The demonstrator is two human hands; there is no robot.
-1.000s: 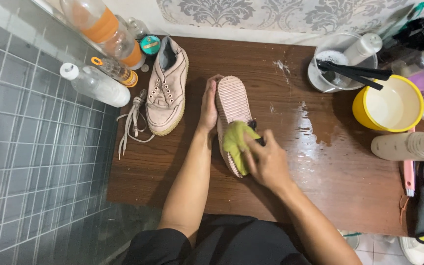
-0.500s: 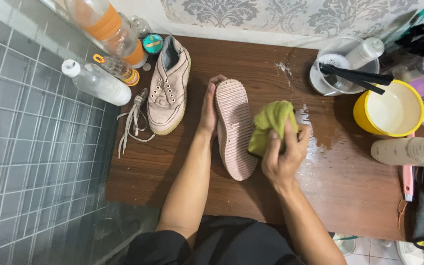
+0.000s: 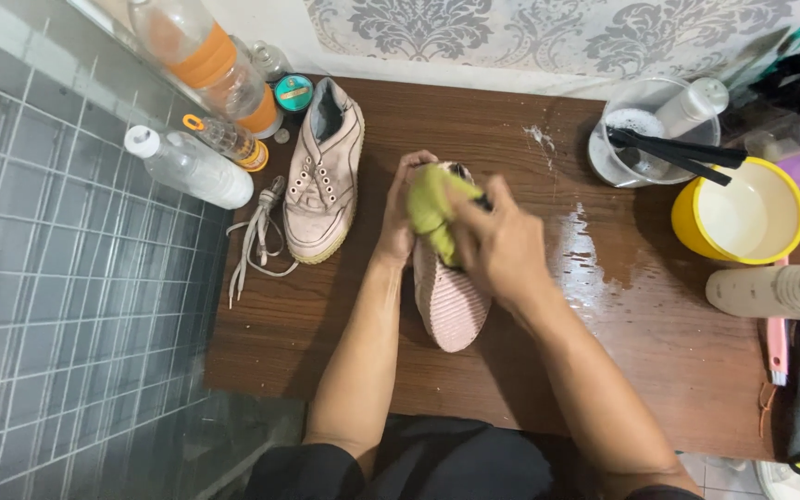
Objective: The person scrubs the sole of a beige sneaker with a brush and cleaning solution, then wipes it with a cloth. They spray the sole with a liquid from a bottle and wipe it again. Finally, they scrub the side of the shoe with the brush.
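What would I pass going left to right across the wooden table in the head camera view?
Clear plastic bottle → loose shoelaces → upright pink shoe → left hand → green cloth → right hand → clear tub with black brushes → yellow bowl.

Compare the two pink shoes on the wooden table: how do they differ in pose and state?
The shoe on the left stands upright, sole down, untouched, with its opening and empty eyelets showing. The shoe in the middle is turned sole up, showing a ribbed sole; the left hand steadies it while the right hand presses a green cloth onto it. Both are pale pink.
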